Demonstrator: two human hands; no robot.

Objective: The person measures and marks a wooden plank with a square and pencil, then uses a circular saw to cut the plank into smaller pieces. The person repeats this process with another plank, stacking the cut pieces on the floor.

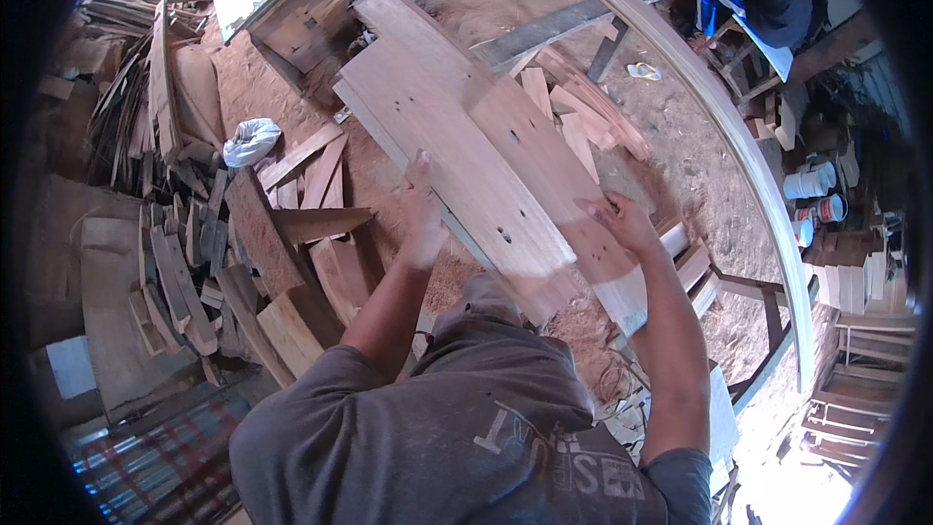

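Long pale wooden boards lie lengthways below me, one narrower board on top of a wider one, both with dark knots or holes. My left hand is closed on the left edge of the stacked boards, with fingers along the top board's side. My right hand holds the right edge of the wider board, its thumb and fingers at the rim. The near ends of the boards reach toward my body, where they are partly shaded.
Offcuts and a woodpile surround the boards. A white bundle sits left. A long curved plank arcs along the right, beside a trestle beam. A person is at upper right, above several buckets.
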